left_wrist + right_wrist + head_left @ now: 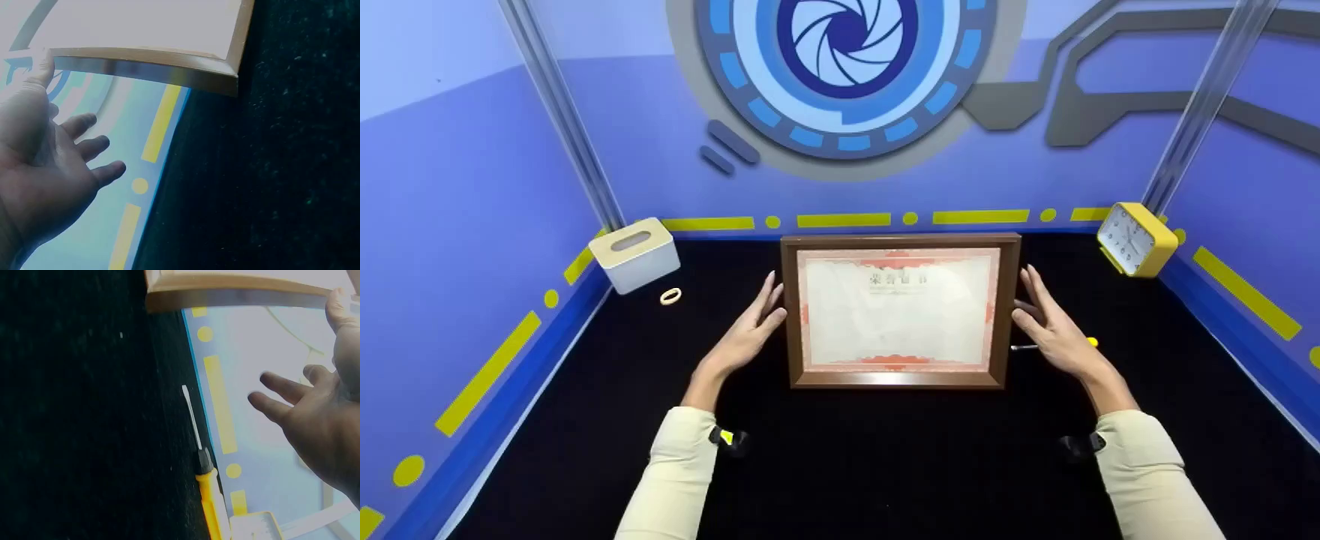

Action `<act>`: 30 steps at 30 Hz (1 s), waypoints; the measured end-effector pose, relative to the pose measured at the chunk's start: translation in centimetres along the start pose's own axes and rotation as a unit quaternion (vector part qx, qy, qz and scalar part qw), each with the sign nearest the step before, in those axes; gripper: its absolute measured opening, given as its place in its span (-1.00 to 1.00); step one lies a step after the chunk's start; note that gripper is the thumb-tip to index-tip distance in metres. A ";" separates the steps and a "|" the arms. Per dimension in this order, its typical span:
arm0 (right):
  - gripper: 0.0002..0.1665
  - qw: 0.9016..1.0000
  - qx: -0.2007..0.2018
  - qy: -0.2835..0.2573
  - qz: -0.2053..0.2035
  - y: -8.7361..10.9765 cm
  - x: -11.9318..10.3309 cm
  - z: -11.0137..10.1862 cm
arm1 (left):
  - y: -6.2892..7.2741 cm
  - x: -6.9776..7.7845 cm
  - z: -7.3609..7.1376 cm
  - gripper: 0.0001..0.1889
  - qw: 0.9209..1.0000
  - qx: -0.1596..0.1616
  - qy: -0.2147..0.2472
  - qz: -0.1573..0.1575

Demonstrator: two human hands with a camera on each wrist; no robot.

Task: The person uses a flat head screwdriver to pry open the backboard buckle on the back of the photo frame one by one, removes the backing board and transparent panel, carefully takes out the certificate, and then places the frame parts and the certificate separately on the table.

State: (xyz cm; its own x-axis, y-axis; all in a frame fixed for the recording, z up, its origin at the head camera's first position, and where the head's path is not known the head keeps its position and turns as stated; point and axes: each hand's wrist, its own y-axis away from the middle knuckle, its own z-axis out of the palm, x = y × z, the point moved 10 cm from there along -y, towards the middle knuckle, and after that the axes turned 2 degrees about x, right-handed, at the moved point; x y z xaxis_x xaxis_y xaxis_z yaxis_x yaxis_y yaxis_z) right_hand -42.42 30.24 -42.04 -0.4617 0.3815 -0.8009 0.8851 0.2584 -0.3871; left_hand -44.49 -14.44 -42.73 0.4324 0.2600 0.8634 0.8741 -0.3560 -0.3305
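A brown picture frame (896,381) with a certificate inside stands upright on the black tabletop, facing me. My left hand (744,330) is at its left side and my right hand (1054,330) at its right side. In the left wrist view the left thumb reaches the frame's edge (140,63), while the other fingers extend apart from it. The right wrist view shows the right thumb at the opposite edge (242,297), its fingers likewise extended. Whether either thumb presses the frame cannot be told. A screwdriver (209,500) with a yellow handle lies near the right hand, which partly hides it in the head view.
At the back left stands a white tissue box (641,262) with a light wooden-looking lid. A small beige ring (670,296) lies in front of it. A yellow alarm clock (1138,238) stands at the back right. Blue printed panels (660,150) enclose the table's back and sides.
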 end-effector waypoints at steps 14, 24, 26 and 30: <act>-0.02 0.996 -0.044 -0.077 -0.006 0.0 -0.1 2.2 | -0.3 0.3 1.0 -0.23 0.999 -0.001 0.045 0.018; -0.05 0.996 -0.031 -0.085 -0.007 0.0 -0.6 2.0 | -0.1 0.3 1.3 -0.18 0.992 -0.010 0.126 0.011; -0.05 0.996 -0.027 -0.086 -0.010 0.0 -0.8 1.8 | -0.2 0.6 1.3 -0.14 0.988 -0.014 0.150 0.017; -0.02 0.994 -0.025 -0.107 -0.017 0.1 -0.9 1.6 | -0.3 0.9 1.4 -0.06 0.981 -0.021 0.191 0.023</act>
State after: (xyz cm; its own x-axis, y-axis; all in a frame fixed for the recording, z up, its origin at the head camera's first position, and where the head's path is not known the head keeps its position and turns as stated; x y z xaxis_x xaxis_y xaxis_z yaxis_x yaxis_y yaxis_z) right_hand -41.82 28.53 -42.03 -0.4641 0.1754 -0.8682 0.8621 0.3143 -0.3974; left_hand -44.05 -12.86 -42.43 0.3496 -0.1094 0.9305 0.8424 -0.3979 -0.3633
